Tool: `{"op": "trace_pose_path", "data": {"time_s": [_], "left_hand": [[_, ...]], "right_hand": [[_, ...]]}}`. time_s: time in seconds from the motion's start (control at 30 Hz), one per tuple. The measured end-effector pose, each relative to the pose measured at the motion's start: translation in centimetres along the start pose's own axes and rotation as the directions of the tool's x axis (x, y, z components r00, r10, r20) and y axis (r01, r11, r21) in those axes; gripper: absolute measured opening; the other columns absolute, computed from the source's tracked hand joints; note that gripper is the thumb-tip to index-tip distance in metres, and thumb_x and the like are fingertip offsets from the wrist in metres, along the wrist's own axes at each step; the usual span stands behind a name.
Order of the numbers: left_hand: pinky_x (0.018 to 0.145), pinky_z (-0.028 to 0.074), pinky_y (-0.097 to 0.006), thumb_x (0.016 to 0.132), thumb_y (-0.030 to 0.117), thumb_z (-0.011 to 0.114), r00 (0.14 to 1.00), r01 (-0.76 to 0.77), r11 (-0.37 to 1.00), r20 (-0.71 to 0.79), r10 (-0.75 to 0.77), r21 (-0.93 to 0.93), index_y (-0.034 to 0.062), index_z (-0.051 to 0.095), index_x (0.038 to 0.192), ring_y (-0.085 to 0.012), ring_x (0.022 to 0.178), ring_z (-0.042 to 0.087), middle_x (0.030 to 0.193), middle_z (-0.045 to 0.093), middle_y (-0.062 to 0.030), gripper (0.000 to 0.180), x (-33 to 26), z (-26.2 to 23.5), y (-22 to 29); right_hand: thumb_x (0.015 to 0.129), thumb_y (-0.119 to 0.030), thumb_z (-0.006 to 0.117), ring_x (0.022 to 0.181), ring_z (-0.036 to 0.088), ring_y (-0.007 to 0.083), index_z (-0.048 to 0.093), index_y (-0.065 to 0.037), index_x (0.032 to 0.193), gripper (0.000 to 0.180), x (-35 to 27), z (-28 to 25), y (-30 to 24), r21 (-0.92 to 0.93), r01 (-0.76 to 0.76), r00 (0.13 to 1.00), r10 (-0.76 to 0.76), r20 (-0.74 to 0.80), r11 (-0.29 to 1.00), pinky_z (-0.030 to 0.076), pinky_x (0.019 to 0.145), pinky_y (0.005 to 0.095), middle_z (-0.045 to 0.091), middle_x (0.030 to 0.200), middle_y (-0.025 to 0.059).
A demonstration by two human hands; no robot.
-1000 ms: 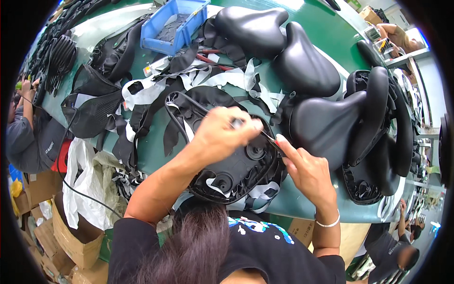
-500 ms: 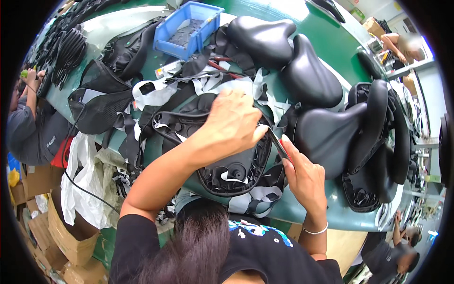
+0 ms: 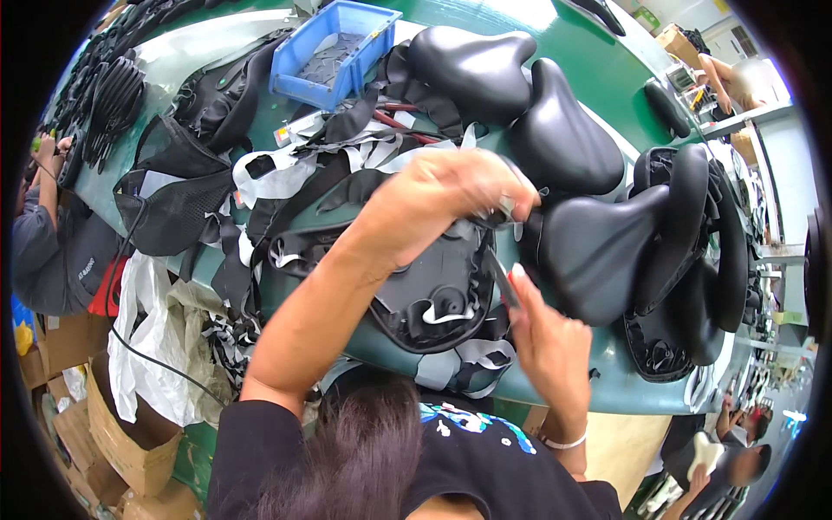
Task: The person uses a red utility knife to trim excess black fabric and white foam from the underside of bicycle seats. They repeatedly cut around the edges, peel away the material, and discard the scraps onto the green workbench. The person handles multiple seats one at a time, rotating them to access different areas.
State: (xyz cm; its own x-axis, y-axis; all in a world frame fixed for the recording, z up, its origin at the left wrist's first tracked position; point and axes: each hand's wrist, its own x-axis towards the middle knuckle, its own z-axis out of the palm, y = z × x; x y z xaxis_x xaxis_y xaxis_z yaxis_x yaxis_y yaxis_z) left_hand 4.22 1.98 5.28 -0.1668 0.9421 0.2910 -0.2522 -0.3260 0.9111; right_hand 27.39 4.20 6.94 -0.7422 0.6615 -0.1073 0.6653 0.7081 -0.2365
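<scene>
A black bicycle saddle [image 3: 416, 290] lies underside up in front of me, its cover edge gathered around the rim with pale strips on it. My left hand [image 3: 472, 184] is above its far right edge, fingers curled and blurred. Dark and greyish material shows at the fingertips, but I cannot make out what they hold. In my right hand [image 3: 555, 351] is a red-handled knife [image 3: 501, 282]. Its dark blade points up and away, close to the saddle's right rim. The fingers cover most of the handle.
Finished-looking black saddles [image 3: 598, 251] lie to the right. A blue bin [image 3: 334, 52] with dark pieces stands at the back. White and black offcuts [image 3: 277, 173] surround the saddle. Cardboard boxes [image 3: 130, 433] and white plastic sheeting [image 3: 143, 329] are at lower left. Other people work nearby.
My left hand has moved right from over the saddle's middle to its right rim. The right hand has shifted slightly down, and the blade now sits apart from the left fingers.
</scene>
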Motion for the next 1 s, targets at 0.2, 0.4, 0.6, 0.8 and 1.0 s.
{"op": "trace_pose_path", "data": {"time_s": [0.2, 0.4, 0.6, 0.8, 1.0], "left_hand": [[0.081, 0.033, -0.042, 0.067, 0.029, 0.07, 0.97, -0.169, -0.122, 0.187, 0.154, 0.978, 0.0095, 0.067, 0.069, -0.0229, 0.093, 0.05, 0.073, 0.06, -0.0026, 0.02, -1.3, -0.6, -2.8], [0.075, 0.04, -0.036, 0.082, 0.03, 0.071, 0.735, 0.365, 0.55, -0.595, 0.326, 0.752, 0.0046, 0.069, 0.065, -0.0219, 0.082, 0.051, 0.078, 0.06, -0.0069, 0.031, 0.6, -3.6, -2.0], [0.08, 0.039, -0.021, 0.098, 0.046, 0.046, 0.715, 0.356, 0.895, -0.538, -0.446, -0.269, -0.0023, 0.066, 0.099, -0.0099, 0.087, 0.053, 0.091, 0.063, -0.004, 0.052, -6.2, -3.1, -0.8], [0.051, 0.032, -0.029, 0.098, 0.061, 0.016, 0.91, 0.23, 0.952, -0.303, -0.284, -0.202, 0.0042, 0.062, 0.083, -0.0109, 0.049, 0.038, 0.058, 0.048, -0.0017, 0.075, -7.8, -1.6, 2.1], [0.04, 0.033, -0.024, 0.098, 0.053, 0.038, 0.973, -0.227, 0.884, -0.132, 0.189, -0.408, 0.0044, 0.054, 0.115, -0.0062, 0.034, 0.028, 0.057, 0.051, -0.0015, 0.054, -7.5, -10.3, 9.6]], "right_hand": [[0.087, -0.017, 0.058, 0.053, 0.057, 0.0301, 0.055, -0.024, 0.129, 0.043, 4.2, -1.5, 1.7, -0.166, 0.114, 0.983, -0.135, -0.121, 0.979, 0.039, 0.049, 0.0419, 0.059, 0.063, 0.0091], [0.084, -0.019, 0.061, 0.045, 0.057, 0.0291, 0.055, -0.023, 0.13, 0.047, -0.3, -2.0, 1.5, -0.235, 0.133, 0.99, -0.141, -0.017, 0.963, 0.042, 0.047, 0.042, 0.057, 0.057, 0.0099], [0.083, -0.019, 0.062, 0.061, 0.059, 0.0274, 0.063, -0.028, 0.121, 0.039, 7.2, -5.3, 5.1, -0.238, 0.356, 0.934, -0.351, 0.066, 0.903, 0.044, 0.056, 0.0394, 0.059, 0.066, 0.0097], [0.086, -0.019, 0.06, 0.062, 0.053, 0.0252, 0.059, -0.029, 0.126, 0.041, 8.1, -4.8, 2.9, -0.237, 0.55, 0.835, -0.524, 0.167, 0.801, 0.04, 0.064, 0.0382, 0.05, 0.065, 0.0056], [0.082, -0.019, 0.064, 0.046, 0.048, 0.0245, 0.052, -0.026, 0.136, 0.056, 0.1, -4.5, 3.5, -0.374, 0.337, 0.941, -0.313, 0.125, 0.864, 0.037, 0.05, 0.0359, 0.048, 0.055, 0.0035]]}}
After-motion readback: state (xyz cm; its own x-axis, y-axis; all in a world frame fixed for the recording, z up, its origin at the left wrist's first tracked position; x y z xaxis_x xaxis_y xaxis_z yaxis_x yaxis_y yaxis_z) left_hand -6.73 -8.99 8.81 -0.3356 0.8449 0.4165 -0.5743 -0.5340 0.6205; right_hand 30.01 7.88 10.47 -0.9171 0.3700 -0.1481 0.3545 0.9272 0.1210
